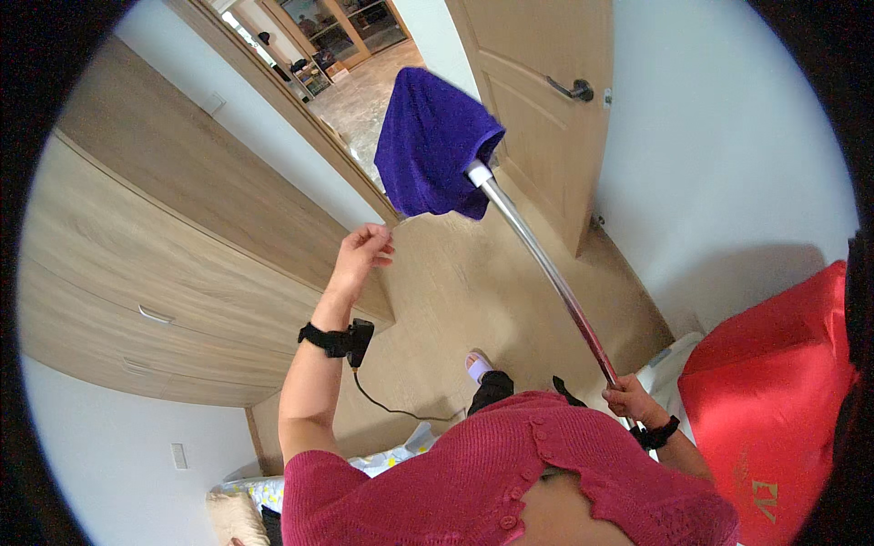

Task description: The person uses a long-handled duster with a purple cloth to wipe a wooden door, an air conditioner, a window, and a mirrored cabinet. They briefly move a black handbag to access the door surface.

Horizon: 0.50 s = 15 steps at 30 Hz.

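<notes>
A metal pole (546, 263) runs up and leftward from my right hand (631, 399), which grips its lower end. Over the pole's far end, by a white collar (478, 173), hangs a purple cloth (433, 147), draped like a hood around whatever head is beneath it. My left hand (367, 251) is raised just below and left of the cloth, thumb and fingers curled. A faint pale line runs between its fingertips and the cloth's lower edge; whether the fingers pinch a thread cannot be made out.
A wooden door (546, 109) stands ajar at upper right, beside the doorway. Wood-grain drawers (191, 273) line the left. A large red bag (765, 403) is close on my right. Below my left forearm, a black cable (389, 408) hangs from a wrist-strapped device (355, 341).
</notes>
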Each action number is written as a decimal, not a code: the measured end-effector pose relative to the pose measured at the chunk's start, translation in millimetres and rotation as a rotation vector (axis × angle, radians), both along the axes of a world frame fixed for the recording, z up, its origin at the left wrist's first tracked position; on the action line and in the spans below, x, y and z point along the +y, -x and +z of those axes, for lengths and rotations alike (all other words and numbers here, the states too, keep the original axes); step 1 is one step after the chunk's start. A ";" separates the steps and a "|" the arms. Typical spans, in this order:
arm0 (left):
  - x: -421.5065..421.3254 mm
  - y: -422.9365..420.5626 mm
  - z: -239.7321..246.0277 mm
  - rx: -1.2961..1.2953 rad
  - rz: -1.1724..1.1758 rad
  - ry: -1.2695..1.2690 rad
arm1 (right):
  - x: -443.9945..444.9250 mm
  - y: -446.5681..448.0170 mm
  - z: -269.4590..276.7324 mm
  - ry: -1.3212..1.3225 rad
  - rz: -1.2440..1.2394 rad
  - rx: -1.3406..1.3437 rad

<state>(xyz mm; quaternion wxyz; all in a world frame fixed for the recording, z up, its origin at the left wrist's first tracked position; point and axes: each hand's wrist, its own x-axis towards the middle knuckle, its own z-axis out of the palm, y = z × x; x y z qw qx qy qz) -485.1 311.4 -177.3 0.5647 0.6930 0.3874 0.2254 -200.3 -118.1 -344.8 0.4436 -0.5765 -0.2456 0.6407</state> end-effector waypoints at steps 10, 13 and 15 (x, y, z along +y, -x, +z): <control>116.5 -24.5 -32.5 -0.220 -0.207 0.153 | 120.7 22.1 41.3 -0.079 -0.021 0.132; 144.2 -24.4 -49.8 -0.266 -0.221 0.623 | 168.3 35.7 50.7 -0.076 -0.048 0.077; 155.4 -14.6 -65.3 -0.319 -0.293 0.643 | 195.7 40.2 54.9 -0.039 -0.072 0.061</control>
